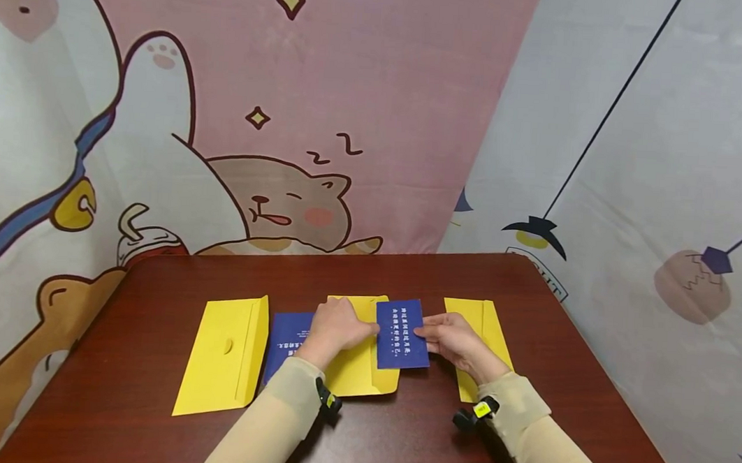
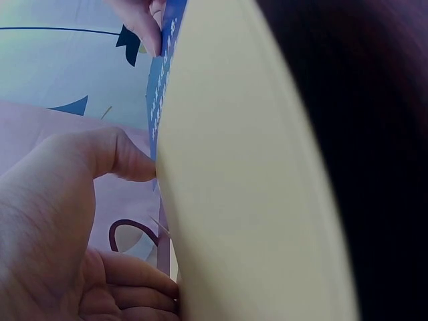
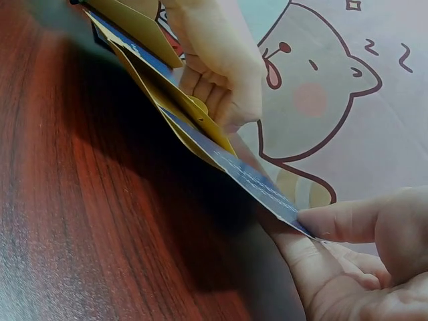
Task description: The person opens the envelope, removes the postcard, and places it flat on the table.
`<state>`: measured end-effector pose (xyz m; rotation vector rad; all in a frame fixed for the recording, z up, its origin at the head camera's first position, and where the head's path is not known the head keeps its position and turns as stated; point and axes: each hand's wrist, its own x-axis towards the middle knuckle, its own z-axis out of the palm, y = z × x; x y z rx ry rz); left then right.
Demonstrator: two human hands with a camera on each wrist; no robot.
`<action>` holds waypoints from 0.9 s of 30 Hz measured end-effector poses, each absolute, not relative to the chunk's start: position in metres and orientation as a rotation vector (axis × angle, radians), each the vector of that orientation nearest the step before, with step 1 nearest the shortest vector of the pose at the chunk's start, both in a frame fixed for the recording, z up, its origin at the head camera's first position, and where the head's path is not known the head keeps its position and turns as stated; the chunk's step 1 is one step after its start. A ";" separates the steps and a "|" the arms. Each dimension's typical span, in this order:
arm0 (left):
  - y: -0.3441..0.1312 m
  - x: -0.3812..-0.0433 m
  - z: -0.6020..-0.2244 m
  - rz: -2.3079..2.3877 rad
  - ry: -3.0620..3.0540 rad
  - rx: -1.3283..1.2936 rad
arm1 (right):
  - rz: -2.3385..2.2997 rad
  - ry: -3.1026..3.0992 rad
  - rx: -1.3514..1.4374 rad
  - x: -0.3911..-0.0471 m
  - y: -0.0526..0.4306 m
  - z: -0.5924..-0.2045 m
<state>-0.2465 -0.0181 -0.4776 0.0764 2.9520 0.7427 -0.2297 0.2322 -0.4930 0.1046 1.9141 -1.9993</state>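
Observation:
In the head view, a yellow envelope (image 1: 351, 377) lies mid-table under my left hand (image 1: 336, 327), which grips it near its mouth, the thumb on the edge and the other fingers curled. My right hand (image 1: 456, 337) pinches the right edge of a blue card (image 1: 402, 348) with white writing, thumb on top. This card overlaps the envelope's flap; in the right wrist view the card (image 3: 257, 187) has its far end between the yellow layers. How deep it sits is hidden. The envelope's pale face (image 2: 241, 160) fills much of the left wrist view.
Another yellow envelope (image 1: 216, 360) with a small clasp tab lies at left. Beside it a second blue card (image 1: 283, 325) is partly covered by my left arm. A third yellow envelope (image 1: 494, 329) lies under my right wrist. The brown table (image 1: 154, 276) meets printed cloth walls.

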 end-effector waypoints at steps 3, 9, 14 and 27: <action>-0.018 -0.247 -0.479 0.731 2.958 0.076 | -1.991 1.919 0.106 -0.229 0.234 -0.491; -0.018 -0.248 -0.479 0.711 2.968 0.091 | -1.984 1.928 0.127 -0.230 0.238 -0.488; -0.019 -0.248 -0.479 0.697 2.976 0.106 | -1.990 1.924 0.134 -0.231 0.242 -0.489; -0.020 -0.246 -0.476 0.718 2.975 0.099 | -2.015 1.893 0.087 -0.231 0.250 -0.488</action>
